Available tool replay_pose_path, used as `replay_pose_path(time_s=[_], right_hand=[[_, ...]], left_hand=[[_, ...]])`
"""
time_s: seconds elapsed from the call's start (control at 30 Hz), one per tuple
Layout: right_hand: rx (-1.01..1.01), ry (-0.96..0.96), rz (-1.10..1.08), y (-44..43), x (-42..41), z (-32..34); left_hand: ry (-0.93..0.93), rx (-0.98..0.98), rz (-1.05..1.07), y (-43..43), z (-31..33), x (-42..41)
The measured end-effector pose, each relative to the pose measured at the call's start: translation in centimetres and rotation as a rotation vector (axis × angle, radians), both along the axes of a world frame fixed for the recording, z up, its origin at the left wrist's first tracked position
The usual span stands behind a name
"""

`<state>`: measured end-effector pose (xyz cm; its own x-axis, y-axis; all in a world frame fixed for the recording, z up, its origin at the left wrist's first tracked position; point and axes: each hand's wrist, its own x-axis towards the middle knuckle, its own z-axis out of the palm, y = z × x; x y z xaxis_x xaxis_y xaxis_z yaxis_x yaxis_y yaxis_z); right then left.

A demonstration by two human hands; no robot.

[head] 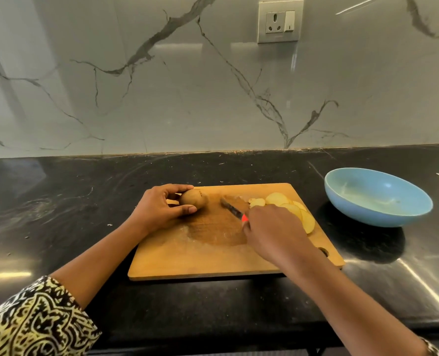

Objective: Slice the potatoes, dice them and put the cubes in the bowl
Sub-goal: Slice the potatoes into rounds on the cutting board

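Curling round the knife point(230, 207) handle, your right hand point(272, 233) aims the blade far-left at the potato point(194, 199), which sits just left of the tip on the cutting board point(187, 258), pinched by your left hand point(156, 210); slices point(294, 208) and bowl point(377, 199) lie farther right.

A brown potato point(193, 199) sits mid-frame on the wooden board point(200, 258), the left hand point(156, 211) curled round it. To its right lie thin, round, pale yellow slices point(294, 208), overlapping in a row. The right hand point(272, 232) grips a knife point(230, 208) between them. A blue bowl point(354, 210) stands right of the board.
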<state>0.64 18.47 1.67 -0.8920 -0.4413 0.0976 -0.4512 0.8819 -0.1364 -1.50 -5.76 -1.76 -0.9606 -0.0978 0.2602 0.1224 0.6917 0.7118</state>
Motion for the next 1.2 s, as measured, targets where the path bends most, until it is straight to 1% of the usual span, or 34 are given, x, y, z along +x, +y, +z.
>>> replay_pose_path(time_s=[0.1, 0.2, 0.47, 0.63, 0.9, 1.2], right_hand=[[-0.081, 0.062, -0.06, 0.0, -0.4, 0.1], [-0.162, 0.111, -0.028, -0.9, -0.4, 0.0], [-0.209, 0.075, 0.024, -2.6, -0.9, -0.6], [-0.203, 0.001, 0.043, -3.2, -2.3, -0.1], [-0.216, 0.026, 0.033, -3.8, -3.1, -0.6], [-0.063, -0.073, 0.01, -6.1, -3.3, 0.1]], left_hand=[[-0.005, 0.008, -0.003, 0.1, 0.0, 0.1], [-0.002, 0.007, -0.001, 0.1, 0.0, 0.2], [0.001, -0.006, 0.027, 0.0, -0.1, 0.0], [-0.005, -0.019, 0.031, 0.0, 0.1, 0.0], [0.013, -0.055, 0.04, 0.0, -0.1, -0.1], [0.066, -0.105, 0.049, 0.6, 0.0, 0.2]])
